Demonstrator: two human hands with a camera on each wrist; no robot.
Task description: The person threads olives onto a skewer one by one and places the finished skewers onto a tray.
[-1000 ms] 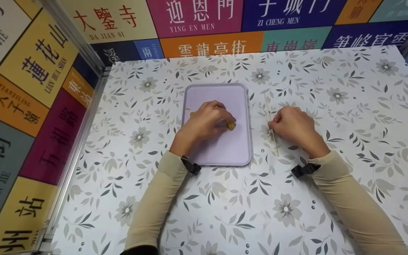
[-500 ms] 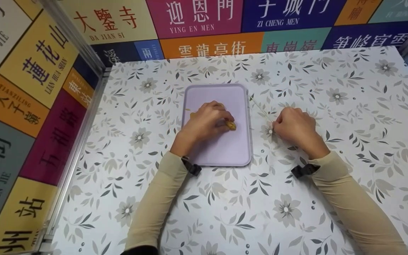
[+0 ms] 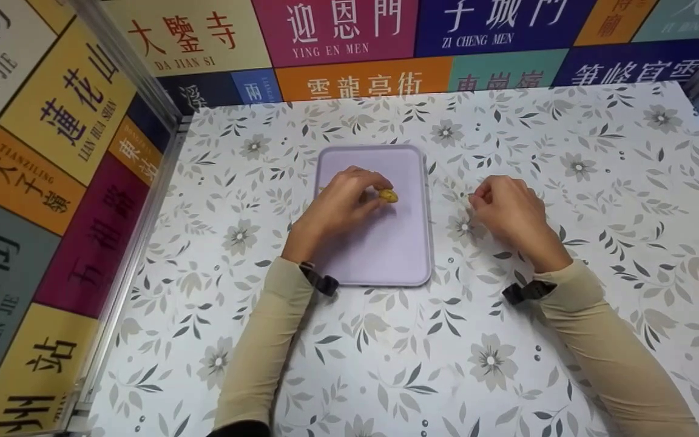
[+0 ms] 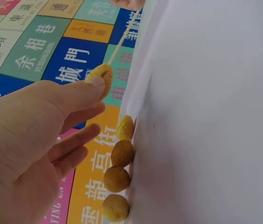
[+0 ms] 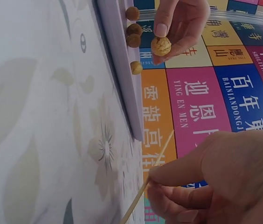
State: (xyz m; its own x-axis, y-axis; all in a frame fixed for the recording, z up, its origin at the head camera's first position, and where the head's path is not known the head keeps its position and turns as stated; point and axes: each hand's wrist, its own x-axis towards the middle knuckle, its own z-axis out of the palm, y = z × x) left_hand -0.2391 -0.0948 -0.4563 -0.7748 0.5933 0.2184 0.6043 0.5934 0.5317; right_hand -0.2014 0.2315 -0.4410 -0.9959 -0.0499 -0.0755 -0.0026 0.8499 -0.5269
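My left hand (image 3: 343, 203) pinches a wrinkled yellow ball (image 3: 388, 195) between thumb and fingers, raised above a lilac tray (image 3: 380, 267). The same hand (image 5: 183, 23) and its ball (image 5: 161, 45) show in the right wrist view. My right hand (image 3: 512, 212), to the right of the tray, pinches a thin wooden skewer (image 5: 166, 145). The skewer (image 4: 122, 41) slants towards the yellow ball (image 4: 100, 80) in the left wrist view; whether its tip touches the ball I cannot tell. Below the left hand, a small yellow ball (image 4: 125, 127) and several brown balls (image 4: 116, 179) sit on the tray.
A white tablecloth (image 3: 489, 303) with grey flowers and leaves covers the table. Panels (image 3: 349, 30) with coloured lettering stand along the back and the left. The left hand mostly hides the tray's balls in the head view.
My left hand has risen a little with the yellow ball, off the tray. The skewer in my right hand has swung round from nearly lengthwise to slanting towards the tray.
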